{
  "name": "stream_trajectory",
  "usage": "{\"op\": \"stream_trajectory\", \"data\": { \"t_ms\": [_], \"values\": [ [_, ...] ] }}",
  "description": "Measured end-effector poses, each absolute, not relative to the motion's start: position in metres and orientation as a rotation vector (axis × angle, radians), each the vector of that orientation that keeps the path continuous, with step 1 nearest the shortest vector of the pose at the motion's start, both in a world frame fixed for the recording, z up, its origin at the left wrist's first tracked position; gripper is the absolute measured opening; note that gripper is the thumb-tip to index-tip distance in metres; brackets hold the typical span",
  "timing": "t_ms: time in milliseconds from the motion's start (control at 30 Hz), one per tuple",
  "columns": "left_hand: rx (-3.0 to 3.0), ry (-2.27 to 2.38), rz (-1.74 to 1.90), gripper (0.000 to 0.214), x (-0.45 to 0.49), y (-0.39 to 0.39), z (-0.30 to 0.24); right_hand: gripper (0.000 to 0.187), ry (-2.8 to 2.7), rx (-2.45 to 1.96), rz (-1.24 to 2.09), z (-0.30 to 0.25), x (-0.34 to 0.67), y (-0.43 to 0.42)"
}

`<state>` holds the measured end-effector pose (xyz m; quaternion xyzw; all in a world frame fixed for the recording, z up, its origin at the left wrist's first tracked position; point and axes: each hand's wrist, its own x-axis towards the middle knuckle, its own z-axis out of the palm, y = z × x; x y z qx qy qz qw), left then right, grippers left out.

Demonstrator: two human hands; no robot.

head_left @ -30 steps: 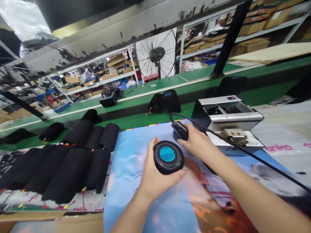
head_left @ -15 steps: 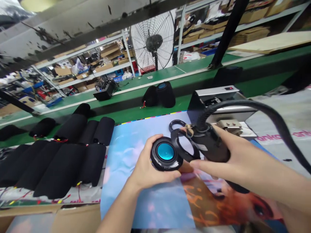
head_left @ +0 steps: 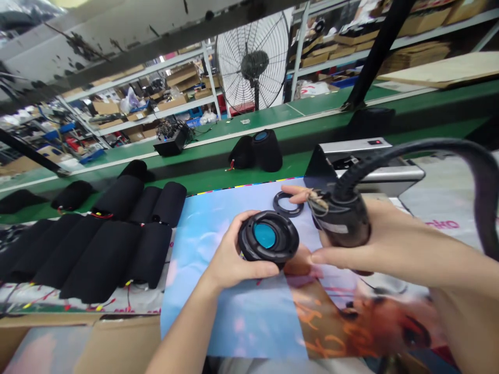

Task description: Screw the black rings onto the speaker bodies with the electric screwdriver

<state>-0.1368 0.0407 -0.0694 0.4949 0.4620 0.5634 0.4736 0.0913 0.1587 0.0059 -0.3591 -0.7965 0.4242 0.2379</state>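
Observation:
My left hand (head_left: 230,262) is wrapped round a round black speaker (head_left: 265,236) with a shiny blue centre, its face tilted up toward me. A black ring (head_left: 291,240) sits on the speaker's face, around the blue centre. In my right hand (head_left: 393,239) is a black electric screwdriver (head_left: 343,221) with a thick black cord (head_left: 424,145) and string tied near one end. Its bit is hidden. My right thumb is close to the speaker's right side, and the fingers reach past the screwdriver above a second black ring (head_left: 277,203) lying on the printed sheet.
A blue printed sheet (head_left: 198,311) covers the work surface. Several black fabric-covered cylinders (head_left: 103,259) with wires lie at left. Two more black pieces (head_left: 268,150) stand on the green bench behind. A silver box-like device (head_left: 358,148) is at right, and a large fan (head_left: 253,62) stands beyond.
The black ring that my right fingers held beside the speaker now sits on its face. My right thumb and fingers have let go of the ring, and the screwdriver has tipped more upright.

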Motion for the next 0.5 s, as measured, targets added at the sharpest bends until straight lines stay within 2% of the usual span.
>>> {"op": "stream_trajectory", "data": {
  "t_ms": [133, 300, 500],
  "values": [
    [1.192, 1.053, 1.313, 0.09, -0.148, 0.047, -0.07, 0.08, -2.112, -1.088, 1.32, -0.005, 0.089, 0.154],
    [1.187, 1.008, 1.227, 0.087, -0.155, 0.052, -0.067, 0.089, -1.98, -0.982, 1.643, -0.01, 0.078, 0.146],
    [1.159, 0.993, 1.157, 0.088, -0.154, 0.049, -0.06, 0.086, -1.94, -0.937, 1.579, -0.016, 0.072, 0.14]
  ]
}}
